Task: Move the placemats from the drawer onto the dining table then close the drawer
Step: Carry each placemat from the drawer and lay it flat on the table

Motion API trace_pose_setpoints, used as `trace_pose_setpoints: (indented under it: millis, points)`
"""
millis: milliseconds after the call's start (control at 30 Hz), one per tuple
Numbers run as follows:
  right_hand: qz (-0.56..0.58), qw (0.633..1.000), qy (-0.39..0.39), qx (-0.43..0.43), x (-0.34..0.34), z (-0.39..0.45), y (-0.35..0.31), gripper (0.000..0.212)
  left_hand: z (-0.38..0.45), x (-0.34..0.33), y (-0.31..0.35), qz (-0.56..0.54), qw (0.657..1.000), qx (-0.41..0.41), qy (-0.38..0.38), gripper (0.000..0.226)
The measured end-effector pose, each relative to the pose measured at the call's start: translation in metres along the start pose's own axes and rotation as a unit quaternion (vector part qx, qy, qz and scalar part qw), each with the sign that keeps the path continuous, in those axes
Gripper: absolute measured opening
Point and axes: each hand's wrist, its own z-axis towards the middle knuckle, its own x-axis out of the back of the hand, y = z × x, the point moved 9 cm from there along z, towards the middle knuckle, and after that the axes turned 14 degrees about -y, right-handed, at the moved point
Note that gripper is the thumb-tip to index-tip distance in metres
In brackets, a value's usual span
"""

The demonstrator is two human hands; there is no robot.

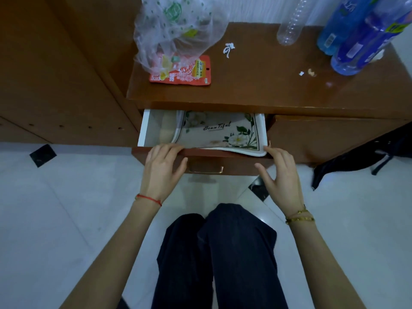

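Head view, looking down: the brown wooden drawer with white inner walls [201, 152] stands pulled out from under the top of a brown wooden cabinet [267, 90]. Inside it lie the cream floral placemats with a dark border line and script lettering [223, 132], filling the right part of the drawer; their near right corner curls up over the drawer's front edge. The left hand [163, 166], with a red string at the wrist, rests on the front edge of the drawer at its left, fingers bent over the rim toward the inside; it holds no placemat that can be seen. The right hand [279, 175], with gold bracelets at the wrist, is at the drawer's right front corner, fingers spread and loose, fingertips just beside the upturned placemat corner; whether they touch it cannot be told. A brass drawer handle [206, 169] shows between the hands. On the cabinet top stand a crumpled clear plastic bag with green dots [176, 30], a red snack packet [185, 73] partly under it, a clear empty plastic bottle [292, 23] and blue plastic bottles [361, 39]. Dark trouser knees [223, 241] are above white floor tiles [66, 208].
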Motion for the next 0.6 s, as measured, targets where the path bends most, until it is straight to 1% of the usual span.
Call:
trace_pose_setpoints:
  millis: [200,400,533,600]
  points:
    - [0.033,0.995,-0.069,-0.058,0.005,-0.026,-0.009,0.043,-0.024,0.007,0.010,-0.058,0.994,0.028,-0.092,0.033]
    - [0.043,0.989,-0.108,-0.093,0.005,-0.047,-0.013,0.041,-0.049,0.007,0.019,-0.073,0.979,0.047,-0.184,0.042]
    - [0.069,0.980,-0.124,-0.138,0.011,-0.046,-0.015,0.043,-0.046,0.012,0.021,-0.090,0.970,0.064,-0.216,0.043]
    - [0.072,0.979,-0.122,-0.149,0.015,-0.042,-0.017,0.043,-0.039,0.020,0.017,-0.099,0.970,0.081,-0.206,0.036]
